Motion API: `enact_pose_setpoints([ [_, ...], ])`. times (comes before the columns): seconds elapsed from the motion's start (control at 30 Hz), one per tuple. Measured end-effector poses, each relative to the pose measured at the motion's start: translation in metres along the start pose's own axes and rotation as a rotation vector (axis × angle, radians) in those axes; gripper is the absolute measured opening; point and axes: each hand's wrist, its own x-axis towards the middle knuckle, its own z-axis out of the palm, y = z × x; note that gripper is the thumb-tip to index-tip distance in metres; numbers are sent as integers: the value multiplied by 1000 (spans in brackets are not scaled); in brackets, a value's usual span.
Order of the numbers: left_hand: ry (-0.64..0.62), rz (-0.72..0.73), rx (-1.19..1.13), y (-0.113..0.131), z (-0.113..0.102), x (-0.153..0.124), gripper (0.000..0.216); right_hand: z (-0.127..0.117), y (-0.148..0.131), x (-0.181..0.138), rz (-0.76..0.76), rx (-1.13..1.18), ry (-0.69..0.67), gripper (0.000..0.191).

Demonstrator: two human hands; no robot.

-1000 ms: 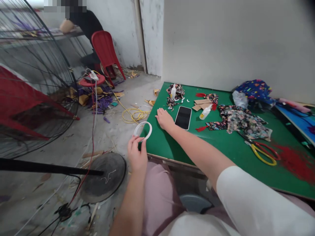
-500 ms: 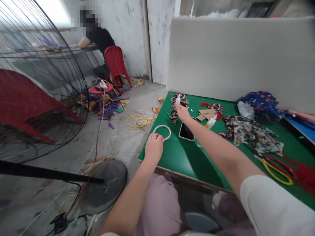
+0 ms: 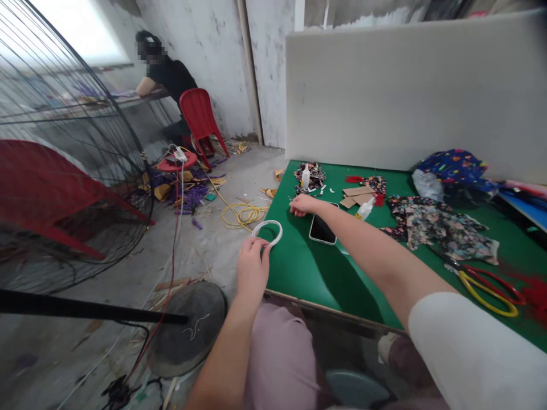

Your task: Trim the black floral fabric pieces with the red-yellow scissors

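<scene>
My left hand (image 3: pixel 253 265) pinches a thin white ring (image 3: pixel 280 232) between thumb and fingers at the green table's left edge, with the ring tilted up. My right hand (image 3: pixel 302 205) is low over the table, its fingers curled together beside the dark floral fabric (image 3: pixel 315 173). What those fingers hold, if anything, is hidden; a small thin tip shows near them. Just beyond the hand a white glue-type bottle (image 3: pixel 305 176) stands upright against the fabric. Under my right forearm lies a phone (image 3: pixel 322 229) with a dark screen and pale case.
Brown card pieces (image 3: pixel 358 195), a second white bottle (image 3: pixel 366 209), floral cloth (image 3: pixel 444 228) and red-and-yellow scissors (image 3: pixel 491 290) lie to the right on the table (image 3: pixel 299 273). A large wire fan cage (image 3: pixel 128 114) and black base (image 3: pixel 188 327) are at left. A person sits near a red chair (image 3: pixel 199 111).
My right hand has come down and nearer, away from the upright bottle, and its fingers are curled. My left hand has drawn the white ring left, tilting it up.
</scene>
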Motion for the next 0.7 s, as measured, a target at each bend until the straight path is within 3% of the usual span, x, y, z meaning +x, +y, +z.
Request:
enact_pose_setpoints([
  [0.1, -54, 63, -1, 6, 9, -2, 11, -16, -3, 7, -96, 83, 84, 34],
  [0.2, -97, 110, -16, 6, 24, 8, 12, -24, 3, -6, -209, 193, 107, 34],
  [0.33, -113, 150, -68, 15, 40, 28, 11, -29, 17, -43, -397, 359, 150, 61],
  [0.5, -17, 217, -165, 78, 39, 17, 41, -16, 36, -86, -579, 459, 215, 84],
  [0.6, -187, 422, -370, 109, 42, 4, 46, -1, 42, -101, -600, 454, 247, 85],
  [0.67, -168, 330, -407, 109, 46, 7, 51, 5, 42, -106, -619, 447, 274, 86],
  [0.7, -106, 217, -415, 103, 49, 12, 52, 6, 41, -108, -636, 444, 289, 86],
])
